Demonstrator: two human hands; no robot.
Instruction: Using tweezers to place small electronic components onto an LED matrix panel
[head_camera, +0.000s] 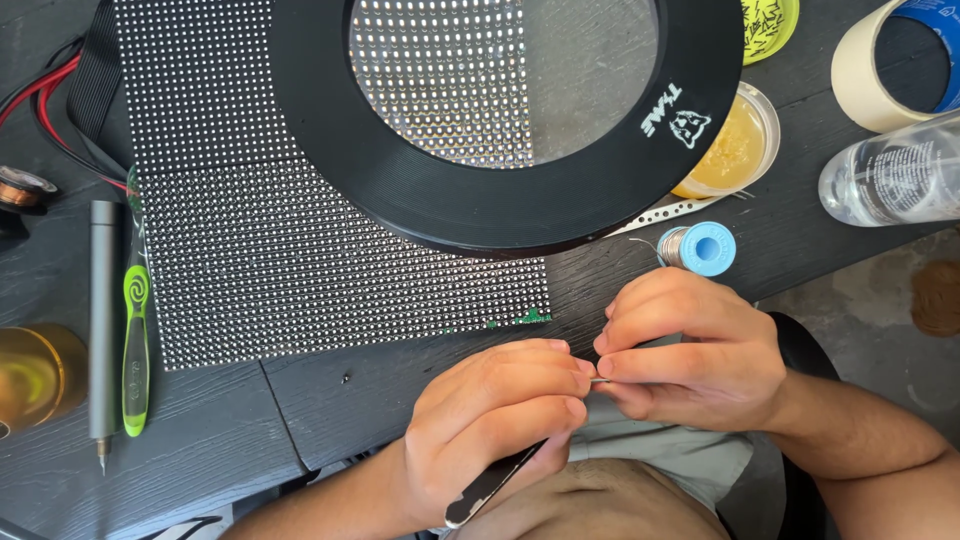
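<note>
At a dark wood-grain workbench (200, 440), a person's two hands meet just below the bottom-right corner of a black LED matrix panel (300, 260), w/ a ring-shaped magnifier lamp (500, 200) hanging over the panel's upper right. The left hand (490, 430) has its fingers curled together around slim black-handled tweezers (495, 485), the handle running down out of the palm toward the lap. The right hand (690, 350) has thumb and forefinger pinched shut on a very small, thin bright piece (598, 380) at the tweezer tips; too small to tell what it is. It looks near weightless, prob. stiff but easily bent or flicked away, so it likely wants a light pinch at its end, not a squeeze. Right of the panel sit a solder spool (700, 248) and an amber flux tin (735, 150); left of the panel lie a grey precision screwdriver (102, 320) and a green-handled tool (135, 340).
</note>
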